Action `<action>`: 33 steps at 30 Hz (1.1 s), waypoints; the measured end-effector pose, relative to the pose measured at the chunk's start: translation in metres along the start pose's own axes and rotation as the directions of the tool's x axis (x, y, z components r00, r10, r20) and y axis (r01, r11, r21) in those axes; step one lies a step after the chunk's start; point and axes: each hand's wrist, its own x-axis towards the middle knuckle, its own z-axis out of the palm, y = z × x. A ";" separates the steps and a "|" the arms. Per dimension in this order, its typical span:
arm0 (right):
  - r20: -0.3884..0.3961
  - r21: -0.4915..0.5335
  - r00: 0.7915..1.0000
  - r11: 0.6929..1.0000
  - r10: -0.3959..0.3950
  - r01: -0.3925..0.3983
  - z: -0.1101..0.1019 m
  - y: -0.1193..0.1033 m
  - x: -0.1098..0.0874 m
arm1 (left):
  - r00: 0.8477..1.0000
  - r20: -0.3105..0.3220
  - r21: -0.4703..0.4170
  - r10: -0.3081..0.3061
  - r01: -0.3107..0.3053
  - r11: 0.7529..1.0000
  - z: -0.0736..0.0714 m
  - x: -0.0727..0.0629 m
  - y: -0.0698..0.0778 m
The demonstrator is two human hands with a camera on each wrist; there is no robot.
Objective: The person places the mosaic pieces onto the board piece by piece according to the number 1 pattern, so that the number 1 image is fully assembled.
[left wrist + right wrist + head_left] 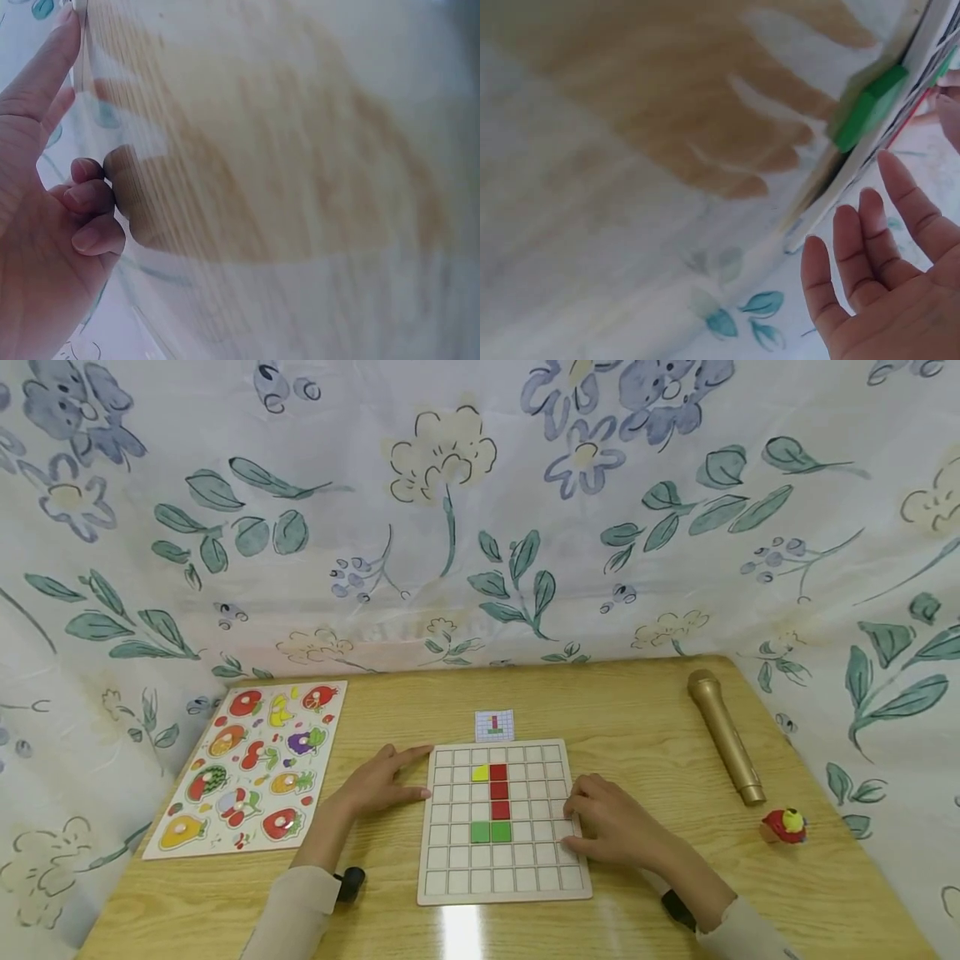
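A white grid board [459, 882] lies on the table, bearing a yellow piece [480, 773], a column of red squares [498, 790] and two green squares [491, 832]. At its left edge is my left hand [378, 785], index finger and thumb reaching to the rim; the other fingers [90, 199] are bent against the tabletop in the left wrist view. My right hand [618, 822] rests by the right edge, fingers loosely bent and fingertips at the rim. In the right wrist view a green block [866, 112] shows at the board's edge, beyond the fingertips; the head view hides it.
A small pattern card [494, 726] lies just behind the board. The fruit puzzle board [296, 752] is on the left. Along the right side are a gold microphone [726, 739] and a small red-and-yellow toy [785, 826]. A floral cloth [450, 610] hangs behind the table [622, 710].
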 end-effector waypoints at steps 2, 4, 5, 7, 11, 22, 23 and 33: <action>-0.009 -0.002 1.000 1.000 0.008 -0.008 0.000 0.003 -0.005 | 1.000 -0.001 0.003 0.001 -0.001 1.000 0.000 -0.001 0.000; -0.020 -0.004 1.000 1.000 0.011 -0.011 0.000 0.006 -0.010 | 1.000 -0.002 0.007 0.005 -0.005 1.000 0.000 -0.001 0.000; -0.023 0.000 1.000 1.000 0.013 -0.013 0.000 0.007 -0.012 | 1.000 -0.002 0.007 0.007 -0.007 1.000 0.000 -0.002 0.000; -0.035 -0.001 0.999 1.000 0.006 -0.006 0.000 0.009 -0.016 | 1.000 -0.001 0.006 0.008 -0.008 1.000 0.000 -0.002 0.000; -0.053 0.002 0.999 1.000 0.001 -0.001 -0.001 0.012 -0.024 | 1.000 0.000 0.007 0.012 -0.012 1.000 0.001 -0.002 0.000; 0.005 0.001 0.999 0.999 0.032 -0.032 -0.006 0.015 -0.036 | 1.000 0.003 0.010 -0.006 0.006 1.000 0.000 -0.001 0.000; 0.009 -0.002 0.999 1.000 0.031 -0.031 -0.006 0.015 -0.036 | 1.000 0.001 0.010 -0.005 0.005 1.000 0.000 -0.001 0.000; 0.006 0.011 1.000 1.000 -0.018 0.018 -0.003 0.015 -0.038 | 1.000 -0.002 0.016 -0.004 0.004 1.000 0.001 -0.001 -0.001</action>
